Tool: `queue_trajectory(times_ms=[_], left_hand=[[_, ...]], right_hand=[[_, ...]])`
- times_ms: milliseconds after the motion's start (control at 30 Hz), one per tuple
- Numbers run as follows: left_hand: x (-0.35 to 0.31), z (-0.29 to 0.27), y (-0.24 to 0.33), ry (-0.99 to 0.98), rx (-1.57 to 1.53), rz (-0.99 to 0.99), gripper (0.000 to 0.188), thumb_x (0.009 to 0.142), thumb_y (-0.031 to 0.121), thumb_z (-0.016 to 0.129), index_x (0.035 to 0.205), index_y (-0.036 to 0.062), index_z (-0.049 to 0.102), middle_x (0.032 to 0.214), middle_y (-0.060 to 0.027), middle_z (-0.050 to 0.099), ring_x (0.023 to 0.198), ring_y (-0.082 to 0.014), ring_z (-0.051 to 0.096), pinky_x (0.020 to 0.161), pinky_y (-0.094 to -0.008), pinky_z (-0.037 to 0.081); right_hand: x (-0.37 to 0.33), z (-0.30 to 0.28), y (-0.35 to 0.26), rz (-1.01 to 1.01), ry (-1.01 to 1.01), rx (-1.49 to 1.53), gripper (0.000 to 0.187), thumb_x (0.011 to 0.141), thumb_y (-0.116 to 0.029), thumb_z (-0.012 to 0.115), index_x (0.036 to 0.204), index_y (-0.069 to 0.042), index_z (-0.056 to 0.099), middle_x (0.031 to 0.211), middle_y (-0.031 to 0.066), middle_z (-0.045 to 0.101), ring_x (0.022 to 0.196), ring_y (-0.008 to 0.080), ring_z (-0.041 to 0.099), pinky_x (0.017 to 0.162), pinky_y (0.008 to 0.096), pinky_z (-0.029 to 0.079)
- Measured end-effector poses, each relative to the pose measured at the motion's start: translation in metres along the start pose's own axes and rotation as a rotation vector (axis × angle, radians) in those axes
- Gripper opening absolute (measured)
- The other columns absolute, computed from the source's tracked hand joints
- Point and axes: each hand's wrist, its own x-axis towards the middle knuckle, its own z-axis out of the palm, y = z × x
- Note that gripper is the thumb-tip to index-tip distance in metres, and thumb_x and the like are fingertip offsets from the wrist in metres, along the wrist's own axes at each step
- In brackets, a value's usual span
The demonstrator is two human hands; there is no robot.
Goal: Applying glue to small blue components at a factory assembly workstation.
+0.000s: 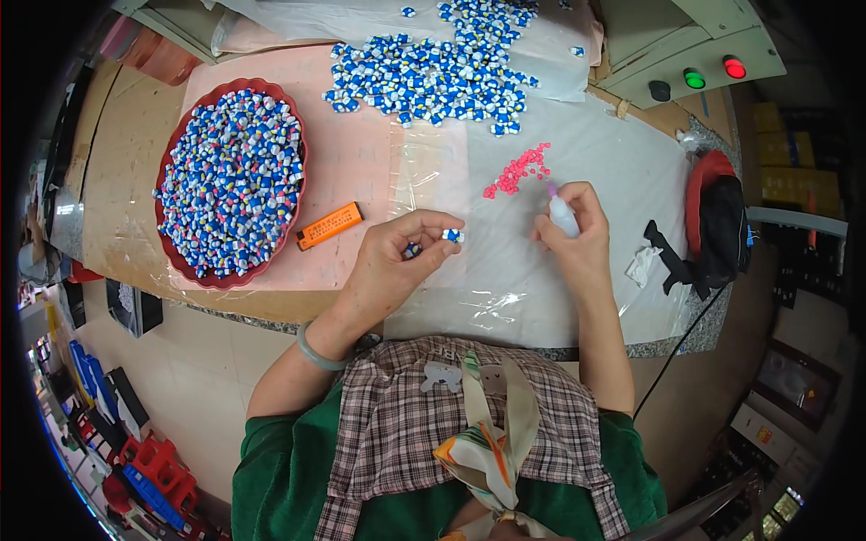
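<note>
The plaid apron (pixel 406 397), soft woven cloth, lay on the near side of the pink cluster (pixel 519 173) of small, glossy bits. Left of the cluster and nearer, the left hand (pixel 383 261) had its grip pinched on a blue-and-white piece (pixel 453 235), apparently at the fingertips to leave its face exposed; a second piece (pixel 411 250) sat among the curled fingers (a spare, perhaps). At the cluster's near right, the right hand (pixel 582 242) had its grip closed round a translucent, rounded bottle (pixel 564 218), its narrow purple tip (pixel 551 189) slanted toward the cluster, probably for fine control. Left of the cluster lay a flat orange case (pixel 330 225); farther left, a fluted red tray (pixel 225 281) seemingly kept smooth, chunky pieces gathered. Beyond the cluster, a loose pile (pixel 433 77) of blue-and-white pieces covered the bench (pixel 117 171), presumably within reach.
</note>
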Motion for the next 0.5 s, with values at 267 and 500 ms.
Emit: queue_trajectory(times_ms=[267, 500], left_hand=[[0.000, -0.001, 0.002, -0.032, 0.036, -0.020, 0.023, 0.087, -0.001, 0.065, 0.110, 0.0009, 0.064, 0.085, 0.0006, 0.061, 0.078, -0.0052, 0.057, 0.065, -0.0177, 0.044], [-0.001, -0.003, 0.004, -0.064, 0.062, -0.040, 0.023, 0.089, -0.002, 0.062, 0.112, -0.0005, 0.063, 0.089, -0.0002, 0.062, 0.088, -0.0075, 0.064, 0.068, -0.0170, 0.045]], right_hand=[[0.015, 0.022, -0.009, -0.513, 0.082, -0.673, 0.014, 0.076, -0.002, 0.072, 0.088, -0.002, 0.063, 0.082, 0.0092, 0.061, 0.073, 0.0236, 0.064, 0.066, 0.0299, 0.050], [0.018, 0.029, -0.008, -0.575, 0.097, -0.865, 0.017, 0.073, -0.003, 0.072, 0.089, -0.002, 0.065, 0.086, 0.0112, 0.063, 0.073, 0.0309, 0.065, 0.064, 0.0370, 0.052]])
